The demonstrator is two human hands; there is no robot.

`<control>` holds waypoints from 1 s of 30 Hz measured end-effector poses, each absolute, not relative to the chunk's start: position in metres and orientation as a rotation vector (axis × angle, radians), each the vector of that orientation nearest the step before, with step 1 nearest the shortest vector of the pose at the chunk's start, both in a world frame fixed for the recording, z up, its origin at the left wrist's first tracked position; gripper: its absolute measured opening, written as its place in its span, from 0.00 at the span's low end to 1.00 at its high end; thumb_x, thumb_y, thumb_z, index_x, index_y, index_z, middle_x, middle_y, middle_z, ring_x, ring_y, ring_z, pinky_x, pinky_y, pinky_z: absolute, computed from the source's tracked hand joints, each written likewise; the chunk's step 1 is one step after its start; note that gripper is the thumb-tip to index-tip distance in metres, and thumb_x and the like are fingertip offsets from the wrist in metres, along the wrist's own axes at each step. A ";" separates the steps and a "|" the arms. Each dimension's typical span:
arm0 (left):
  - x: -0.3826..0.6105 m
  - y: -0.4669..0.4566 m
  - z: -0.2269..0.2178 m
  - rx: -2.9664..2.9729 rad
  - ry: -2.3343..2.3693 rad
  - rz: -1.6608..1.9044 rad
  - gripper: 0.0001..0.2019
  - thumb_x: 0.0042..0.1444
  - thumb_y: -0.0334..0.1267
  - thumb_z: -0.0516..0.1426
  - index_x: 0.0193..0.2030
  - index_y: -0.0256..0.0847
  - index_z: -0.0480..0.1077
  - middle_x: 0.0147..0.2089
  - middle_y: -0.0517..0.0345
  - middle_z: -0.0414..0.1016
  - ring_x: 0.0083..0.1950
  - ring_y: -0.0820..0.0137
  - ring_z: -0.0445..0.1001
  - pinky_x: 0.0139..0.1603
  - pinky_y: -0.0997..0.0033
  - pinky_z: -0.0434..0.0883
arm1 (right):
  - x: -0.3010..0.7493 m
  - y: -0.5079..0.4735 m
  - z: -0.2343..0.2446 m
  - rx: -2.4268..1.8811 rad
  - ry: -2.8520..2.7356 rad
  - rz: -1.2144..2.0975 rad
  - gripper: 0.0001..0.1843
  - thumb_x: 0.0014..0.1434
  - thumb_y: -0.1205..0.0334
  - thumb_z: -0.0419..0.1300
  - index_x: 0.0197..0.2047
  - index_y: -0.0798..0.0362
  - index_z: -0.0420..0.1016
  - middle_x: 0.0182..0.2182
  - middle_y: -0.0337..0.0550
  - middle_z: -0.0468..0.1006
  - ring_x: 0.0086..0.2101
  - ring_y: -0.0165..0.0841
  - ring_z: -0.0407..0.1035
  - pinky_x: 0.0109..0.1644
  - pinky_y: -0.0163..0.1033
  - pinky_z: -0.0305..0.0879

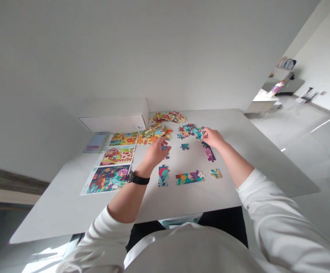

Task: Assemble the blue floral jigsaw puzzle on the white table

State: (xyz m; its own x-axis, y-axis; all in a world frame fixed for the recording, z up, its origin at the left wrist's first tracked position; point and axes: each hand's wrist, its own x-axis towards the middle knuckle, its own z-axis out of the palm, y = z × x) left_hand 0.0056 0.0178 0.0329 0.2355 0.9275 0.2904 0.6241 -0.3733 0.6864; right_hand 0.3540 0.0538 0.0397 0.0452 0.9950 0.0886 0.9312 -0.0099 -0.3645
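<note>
The right hand (212, 138) has its fingertips at a teal piece (199, 135) beside the teal pile (190, 129); whether it is gripped is unclear. Just on that hand's near side lies a purple strip (209, 152). The left hand (154, 153), thumb and fingers parted, partly hides some pieces. Beyond it sits an orange pile (152, 132); to its left, a picture sheet (110, 178). Between the hands, one blue piece (185, 146) rests on the tabletop (267, 163).

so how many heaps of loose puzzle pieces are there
3: a mostly red heap at the back, an orange heap in front of it, and a teal heap by the right hand. The left hand may hide some pieces.
</note>
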 end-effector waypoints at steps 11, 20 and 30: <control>0.080 0.113 0.026 2.370 1.571 0.423 0.21 0.65 0.37 0.64 0.64 0.37 0.74 0.60 0.34 0.82 0.63 0.46 0.79 0.63 0.53 0.72 | 0.350 0.102 0.025 -2.151 -1.876 0.155 0.24 0.70 0.50 0.65 0.66 0.48 0.75 0.52 0.52 0.88 0.55 0.46 0.81 0.59 0.48 0.74; 0.095 0.130 0.021 2.331 1.617 0.266 0.37 0.60 0.32 0.66 0.75 0.36 0.64 0.57 0.35 0.84 0.58 0.49 0.82 0.58 0.57 0.74 | 0.349 0.068 0.036 -2.066 -1.857 0.224 0.26 0.72 0.58 0.62 0.71 0.49 0.71 0.55 0.52 0.87 0.55 0.47 0.81 0.61 0.49 0.74; 0.060 0.110 0.036 2.218 1.632 0.512 0.08 0.57 0.42 0.69 0.39 0.41 0.82 0.40 0.47 0.83 0.44 0.55 0.80 0.47 0.62 0.73 | 0.331 0.012 0.048 -1.800 -1.798 0.384 0.14 0.69 0.57 0.64 0.55 0.44 0.84 0.45 0.42 0.90 0.44 0.39 0.83 0.53 0.45 0.77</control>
